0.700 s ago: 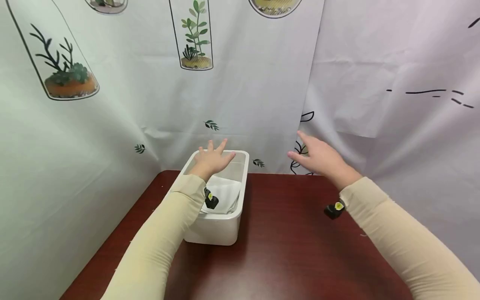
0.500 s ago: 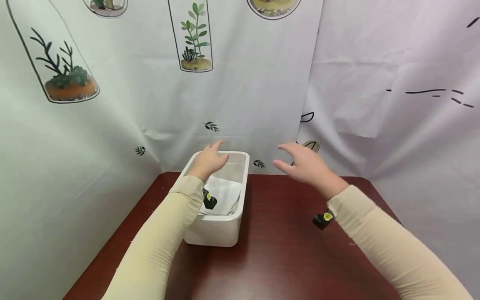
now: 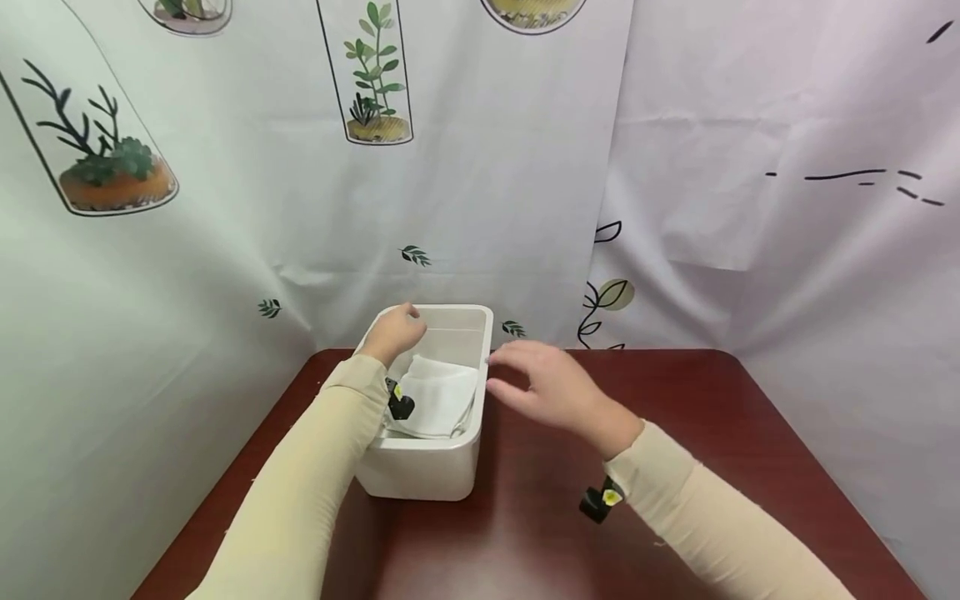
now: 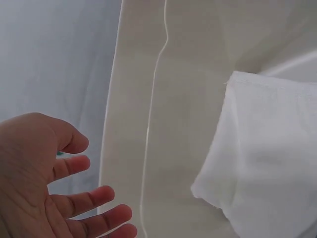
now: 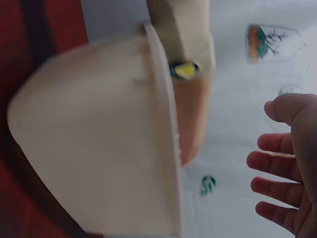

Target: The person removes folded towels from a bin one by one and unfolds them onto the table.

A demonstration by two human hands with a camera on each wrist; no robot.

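A white rectangular bin (image 3: 420,473) stands on the table, with folded white cloth (image 3: 438,393) lying inside it. My left hand (image 3: 396,332) hovers over the bin's far left part. In the left wrist view, that hand (image 4: 54,183) has its fingers loosely bent and apart, holding nothing, beside the bin's inner wall (image 4: 129,99). Just outside the bin's right rim is my right hand (image 3: 551,385), fingers pointing toward it. The right wrist view shows the right hand (image 5: 292,163) with spread fingers and nothing between them; the bin's outer side (image 5: 99,134) faces it.
The dark red tabletop (image 3: 615,517) extends to the right of the bin and in front of it. White fabric (image 3: 517,208) printed with plants hangs close behind the table and along both sides. Black wrist cameras (image 3: 597,502) are strapped below both hands.
My right hand has come left and down to the bin's right side. The left hand has sunk slightly and its spread fingers have relaxed. The view has shifted a little; bin and cloth look unchanged.
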